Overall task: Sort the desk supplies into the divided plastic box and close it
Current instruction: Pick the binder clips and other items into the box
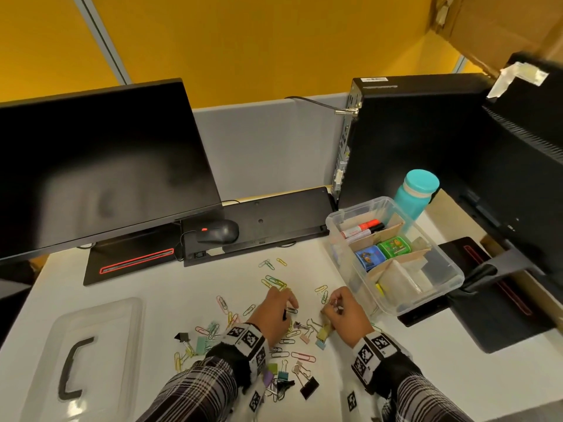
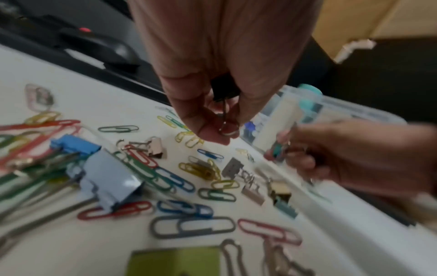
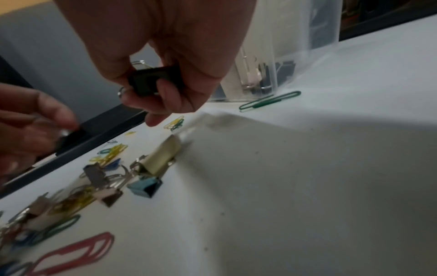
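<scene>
Coloured paper clips (image 1: pixel 275 281) and binder clips (image 1: pixel 309 386) lie scattered on the white desk (image 1: pixel 158 296). Over the pile, my left hand (image 1: pixel 288 306) pinches a small black binder clip (image 2: pixel 223 112) by its wire handle. Just to its right, my right hand (image 1: pixel 335 306) grips another black binder clip (image 3: pixel 153 80) in curled fingers, with more small clips bunched in the fist. The clear divided box (image 1: pixel 454 278) stands open at the right; it holds markers (image 1: pixel 362 228), two small round tins (image 1: pixel 382 252) and cardboard dividers. Its clear lid (image 1: pixel 82 351) with a black handle lies at the left.
A monitor (image 1: pixel 100 166) stands at the back left, with a mouse (image 1: pixel 217 231) and an upturned keyboard (image 1: pixel 268 223) behind the clips. A black computer tower (image 1: pixel 411 132), a teal bottle (image 1: pixel 416 193) and a second monitor stand (image 1: pixel 475 296) crowd the right side.
</scene>
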Available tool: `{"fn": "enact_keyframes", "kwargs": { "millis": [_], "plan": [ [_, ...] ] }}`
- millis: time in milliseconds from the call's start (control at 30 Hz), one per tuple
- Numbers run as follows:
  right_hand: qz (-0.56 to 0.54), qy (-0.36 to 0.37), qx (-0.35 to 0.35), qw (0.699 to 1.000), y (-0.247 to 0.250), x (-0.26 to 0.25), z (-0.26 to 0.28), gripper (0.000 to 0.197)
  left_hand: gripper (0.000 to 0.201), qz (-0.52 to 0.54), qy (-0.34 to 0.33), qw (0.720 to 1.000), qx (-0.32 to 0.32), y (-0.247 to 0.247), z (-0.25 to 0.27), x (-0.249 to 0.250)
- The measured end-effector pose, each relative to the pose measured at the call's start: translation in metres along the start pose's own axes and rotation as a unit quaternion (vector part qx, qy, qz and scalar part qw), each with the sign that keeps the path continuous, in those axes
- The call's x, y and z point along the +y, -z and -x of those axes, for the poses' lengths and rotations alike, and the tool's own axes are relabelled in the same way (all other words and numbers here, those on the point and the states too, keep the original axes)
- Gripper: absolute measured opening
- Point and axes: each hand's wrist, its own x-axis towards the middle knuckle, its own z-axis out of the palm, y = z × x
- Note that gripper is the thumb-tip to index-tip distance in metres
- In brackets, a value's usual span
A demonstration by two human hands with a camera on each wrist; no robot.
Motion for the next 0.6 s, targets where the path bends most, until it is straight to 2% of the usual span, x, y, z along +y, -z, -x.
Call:
{"fn": "enact_keyframes", "kwargs": {
  "millis": [133,200,267,367,433,500,567,600],
  "plan": [
    [-0.007,-0.011,-0.032,0.999,0.006,-0.004,0.005,0.016,0.025,-0.111,-0.016,0.991,-0.076,-0.011,-0.003,0.006],
    [-0.025,-0.031,-0.044,0.998,0.011,-0.005,0.006,0.026,0.028,-0.148,-0.026,0.984,-0.094,-0.014,-0.003,0.006],
    [-0.097,-0.088,-0.053,0.99,0.016,-0.003,0.006,0.033,0.025,-0.17,-0.036,0.981,-0.09,-0.015,-0.003,0.006],
    [-0.234,-0.17,-0.054,0.956,0.019,0.0,0.009,0.032,0.021,-0.171,-0.048,0.982,-0.057,-0.012,-0.001,0.002],
    [-0.266,-0.195,-0.052,0.942,0.02,0.002,0.009,0.035,0.019,-0.143,-0.044,0.988,-0.03,-0.007,0.002,-0.003],
    [-0.224,-0.184,-0.049,0.956,0.019,0.002,0.011,0.041,0.016,-0.108,-0.038,0.993,-0.006,-0.003,0.006,-0.009],
    [-0.077,-0.093,-0.047,0.992,0.019,0.003,0.014,0.04,0.013,-0.083,-0.032,0.996,0.014,0.002,0.011,-0.015],
    [0.009,-0.039,-0.056,0.998,0.019,0.001,0.016,0.036,0.012,-0.075,-0.03,0.996,0.025,0.005,0.013,-0.019]
  ]
}}
